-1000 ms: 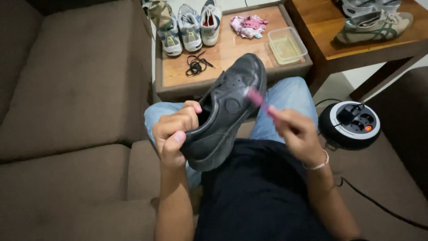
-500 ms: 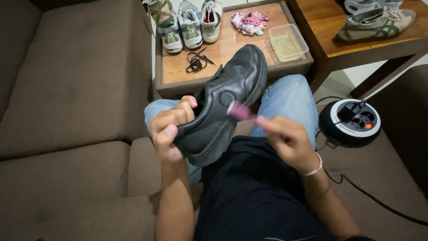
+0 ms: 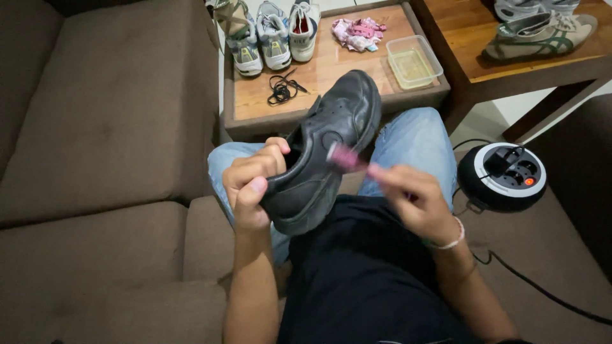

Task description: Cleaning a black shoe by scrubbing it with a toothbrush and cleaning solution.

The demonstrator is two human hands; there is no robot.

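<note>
Left hand (image 3: 253, 181) gripping a black leather lace-up shoe (image 3: 325, 153) by its collar above blue-jeaned knees, right hand (image 3: 408, 200) pressing a small pink brush (image 3: 345, 157) to its side, brown fabric sofa (image 3: 102, 159), low wooden table (image 3: 331, 70) with sneakers (image 3: 274, 35)

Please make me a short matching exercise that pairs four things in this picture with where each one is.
Things:
1. black shoe
2. pink brush
3. clear plastic tub
4. round cable reel

Places:
A. on the low wooden table, beside the pink cloth
B. on the brown cushion at the person's right
C. gripped at its opening by the left hand
D. held in the right hand, bristles against the shoe's side

Pairs: 1-C, 2-D, 3-A, 4-B
</note>
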